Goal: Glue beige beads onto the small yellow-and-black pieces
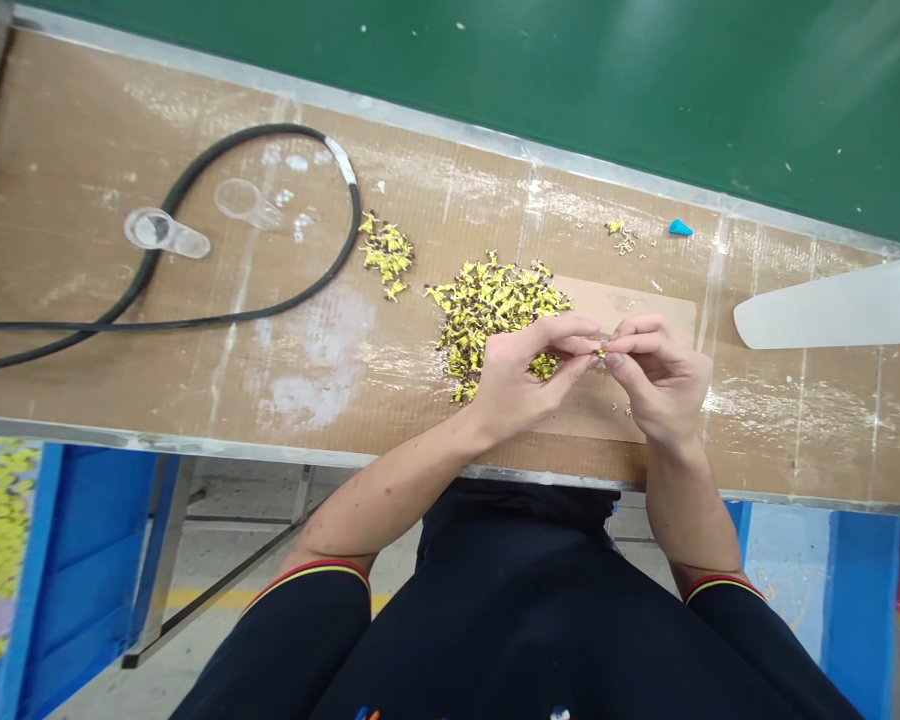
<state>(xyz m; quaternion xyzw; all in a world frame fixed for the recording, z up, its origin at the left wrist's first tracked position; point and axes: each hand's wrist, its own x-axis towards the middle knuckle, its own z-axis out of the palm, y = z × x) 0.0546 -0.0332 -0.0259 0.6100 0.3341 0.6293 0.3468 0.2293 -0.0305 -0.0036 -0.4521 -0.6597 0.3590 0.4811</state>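
My left hand (529,365) and my right hand (660,375) meet fingertip to fingertip over a flat cardboard sheet (630,300). Pinched between them is a tiny yellow and dark figure (601,354), mostly covered by the fingers. Both hands seem to touch it. Close by my left hand lies a big heap of small yellow figures (487,300) with dark ends, partly hidden behind that hand. A smaller cluster of the same figures (387,255) lies further left. Small pale scraps (621,408) are on the cardboard under my right hand.
A black cable (270,313) loops across the table's left side, near two clear plastic scoops (169,235). At the back right are a blue cone-shaped piece (679,228) and pale scraps (625,243). A white curved panel (832,305) juts in from the right. Blue bins (90,540) stand below.
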